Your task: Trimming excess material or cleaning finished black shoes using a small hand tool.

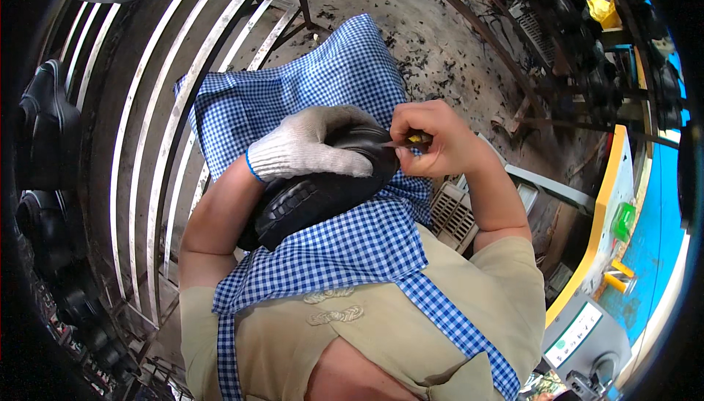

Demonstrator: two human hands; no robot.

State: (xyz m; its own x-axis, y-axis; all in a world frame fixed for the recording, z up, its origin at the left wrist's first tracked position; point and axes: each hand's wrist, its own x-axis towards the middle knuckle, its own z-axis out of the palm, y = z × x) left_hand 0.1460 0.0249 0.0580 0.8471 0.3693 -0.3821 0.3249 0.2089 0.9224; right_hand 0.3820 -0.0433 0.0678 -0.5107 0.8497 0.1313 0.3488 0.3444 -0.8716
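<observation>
A black shoe [315, 199] lies tilted across my lap, its thick ridged sole edge showing toward my body. My left hand [312, 144], in a whitish knitted glove with a blue cuff edge, is wrapped over the shoe and grips it. At the shoe's right end, my bare right hand [438, 140] pinches a small thin tool with a yellow part [418, 139]. Its narrow tip meets the shoe's edge; the fingers hide most of it, so its exact kind cannot be made out. Under the shoe spreads a blue-and-white checked apron [323, 71].
A rack of pale metal bars [172, 107] stands close on my left, with black shoes [48, 129] beyond it. More black shoes [601, 93] hang at the right. A blue tabletop [653, 254] there bears a green object [623, 221] and a yellow-ended spool [620, 276]. Dark scraps litter the floor [440, 49].
</observation>
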